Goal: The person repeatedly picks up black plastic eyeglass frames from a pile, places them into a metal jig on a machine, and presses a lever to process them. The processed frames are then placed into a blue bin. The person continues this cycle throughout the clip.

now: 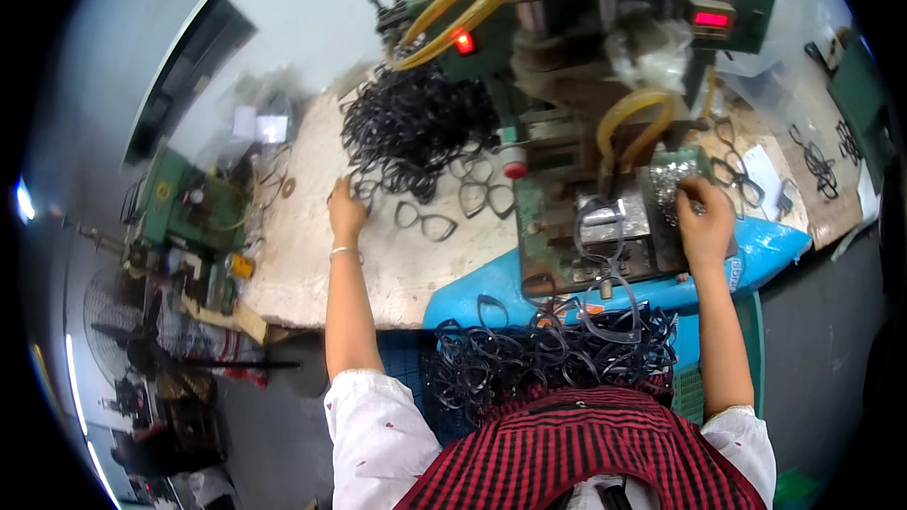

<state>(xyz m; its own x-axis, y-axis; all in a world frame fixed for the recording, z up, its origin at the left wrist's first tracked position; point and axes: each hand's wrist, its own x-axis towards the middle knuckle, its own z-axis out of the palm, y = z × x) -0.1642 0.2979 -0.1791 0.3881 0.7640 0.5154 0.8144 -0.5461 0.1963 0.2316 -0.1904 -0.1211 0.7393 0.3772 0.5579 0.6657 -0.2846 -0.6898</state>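
My left hand [348, 212] is on the pale worktop, its fingers closed at the end of a dark eyeglass frame [367, 191] beside a big heap of black eyeglass frames [416, 123]. My right hand [708, 227] has its fingertips pinched together at a pile of small shiny metal parts [669, 179] on the machine's bed; whatever they hold is too small to make out. Between my hands, a translucent grey eyeglass frame [619, 253] rests against the metal fixture [628, 212] of the green press machine [548, 260].
Many dark frames [548, 359] lie heaped at my lap, next to blue plastic sheeting [472, 288]. Loose frames [425, 222] lie on the worktop [302, 274]. Yellow hoses [647, 99] hang from the machine. More frames [737, 175] and white paper [763, 179] are at right.
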